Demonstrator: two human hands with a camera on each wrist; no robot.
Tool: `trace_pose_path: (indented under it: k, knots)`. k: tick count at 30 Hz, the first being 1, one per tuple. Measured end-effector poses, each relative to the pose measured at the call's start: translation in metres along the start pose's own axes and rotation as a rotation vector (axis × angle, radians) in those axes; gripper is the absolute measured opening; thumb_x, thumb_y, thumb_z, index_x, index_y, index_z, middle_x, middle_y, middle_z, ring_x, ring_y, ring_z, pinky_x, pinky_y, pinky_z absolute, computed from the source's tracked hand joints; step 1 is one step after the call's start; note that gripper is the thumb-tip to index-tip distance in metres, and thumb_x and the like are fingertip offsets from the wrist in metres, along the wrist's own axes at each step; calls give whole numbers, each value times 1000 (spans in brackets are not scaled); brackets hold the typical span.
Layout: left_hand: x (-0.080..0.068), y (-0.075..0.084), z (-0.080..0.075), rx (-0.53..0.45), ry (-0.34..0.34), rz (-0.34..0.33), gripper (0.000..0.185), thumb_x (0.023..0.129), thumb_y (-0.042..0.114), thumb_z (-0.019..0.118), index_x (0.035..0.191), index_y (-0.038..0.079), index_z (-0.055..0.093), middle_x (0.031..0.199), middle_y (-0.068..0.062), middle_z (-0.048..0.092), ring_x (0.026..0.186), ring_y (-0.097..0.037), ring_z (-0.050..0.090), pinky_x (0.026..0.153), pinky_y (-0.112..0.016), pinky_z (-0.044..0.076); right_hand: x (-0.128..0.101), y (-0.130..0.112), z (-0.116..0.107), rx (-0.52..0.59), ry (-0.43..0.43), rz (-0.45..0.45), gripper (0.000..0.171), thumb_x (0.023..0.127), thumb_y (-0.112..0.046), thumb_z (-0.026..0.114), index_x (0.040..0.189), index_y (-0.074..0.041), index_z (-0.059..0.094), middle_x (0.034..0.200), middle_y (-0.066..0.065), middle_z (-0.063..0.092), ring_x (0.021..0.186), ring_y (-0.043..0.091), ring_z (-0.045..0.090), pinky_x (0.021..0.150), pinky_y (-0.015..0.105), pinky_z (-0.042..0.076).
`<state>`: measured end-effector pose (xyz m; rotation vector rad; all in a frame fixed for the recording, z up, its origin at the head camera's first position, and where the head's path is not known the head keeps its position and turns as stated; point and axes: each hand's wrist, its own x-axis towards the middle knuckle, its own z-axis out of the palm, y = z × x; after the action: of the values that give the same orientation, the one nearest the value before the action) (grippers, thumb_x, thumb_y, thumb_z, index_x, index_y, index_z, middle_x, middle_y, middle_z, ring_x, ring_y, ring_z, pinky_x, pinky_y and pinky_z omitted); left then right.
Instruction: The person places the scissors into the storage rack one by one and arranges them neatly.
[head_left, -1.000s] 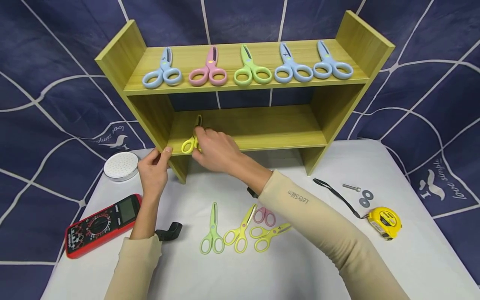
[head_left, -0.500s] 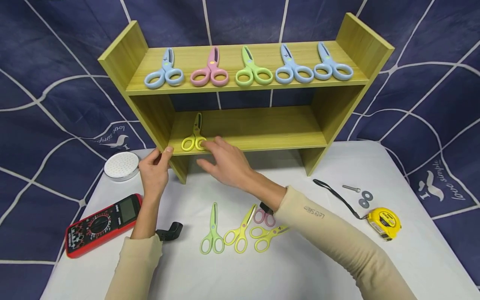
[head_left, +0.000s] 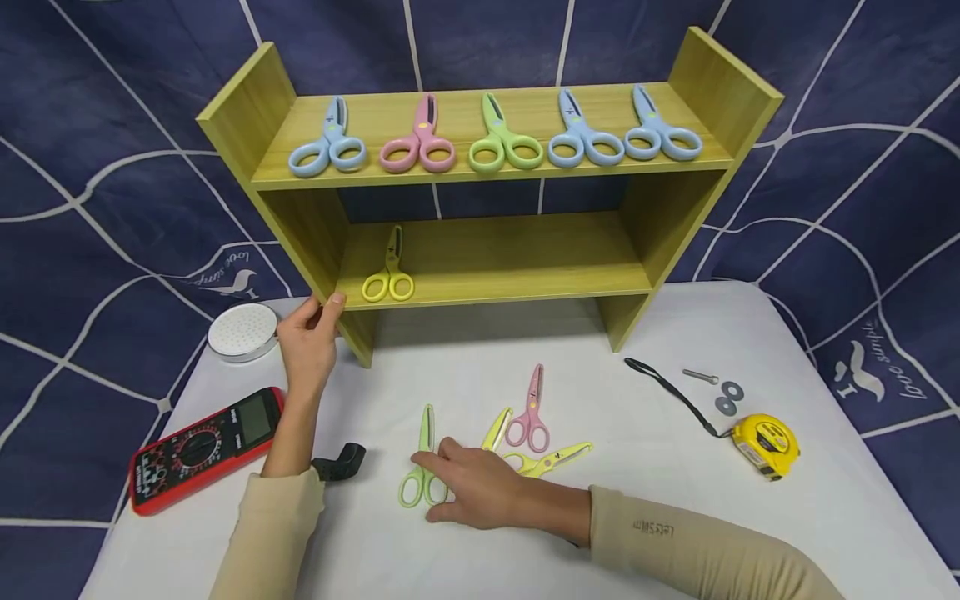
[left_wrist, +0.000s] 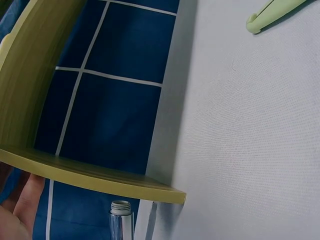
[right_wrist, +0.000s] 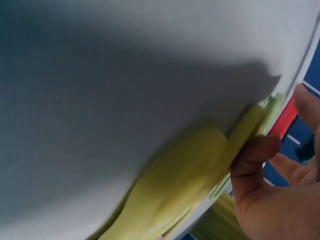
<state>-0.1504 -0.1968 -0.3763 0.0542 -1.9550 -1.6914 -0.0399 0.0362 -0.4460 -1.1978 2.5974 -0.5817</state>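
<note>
My left hand grips the left side panel of the wooden shelf, thumb on its front edge. In the left wrist view, its fingers lie behind the panel. My right hand is over the green scissors on the table, thumb and index finger apart on either side of the handles. Under that hand, one pair of yellow scissors is partly hidden. Nearby lie another yellow pair of scissors and pink scissors. Yellow scissors stand on the lower board's left end.
Blue scissors, pink scissors and several others line the top board. A red multimeter, shower head and black pipe-shaped item are left. Right are a tape measure, bolt and washers.
My right hand has let go of the yellow scissors on the lower board and moved down to the green scissors on the table. The left hand has stayed on the shelf.
</note>
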Motion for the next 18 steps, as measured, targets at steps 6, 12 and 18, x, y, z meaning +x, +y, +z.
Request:
trace_pose_path:
  k: [6, 12, 18]
  knots:
    - [8, -28, -3, 24, 16, -10, 27, 95, 12, 65, 117, -4, 70, 86, 14, 66, 75, -17, 63, 58, -17, 53, -1, -2, 9, -81, 34, -12, 58, 86, -26, 77, 138, -17, 53, 96, -1, 52, 65, 2, 45, 52, 13, 36]
    - [7, -27, -2, 40, 15, -11, 28, 95, 12, 65, 118, -5, 69, 86, 14, 65, 74, -17, 62, 58, -16, 52, 4, -8, 14, -159, 57, 4, 57, 82, -20, 74, 136, -19, 56, 91, 2, 50, 61, 6, 43, 44, 18, 34]
    - [2, -8, 0, 30, 10, -20, 29, 96, 11, 65, 119, -6, 68, 89, 12, 66, 78, -20, 63, 59, -17, 54, 11, -14, 15, -164, 89, -2, 49, 80, -15, 72, 127, -18, 59, 82, 1, 46, 55, 7, 39, 38, 19, 30]
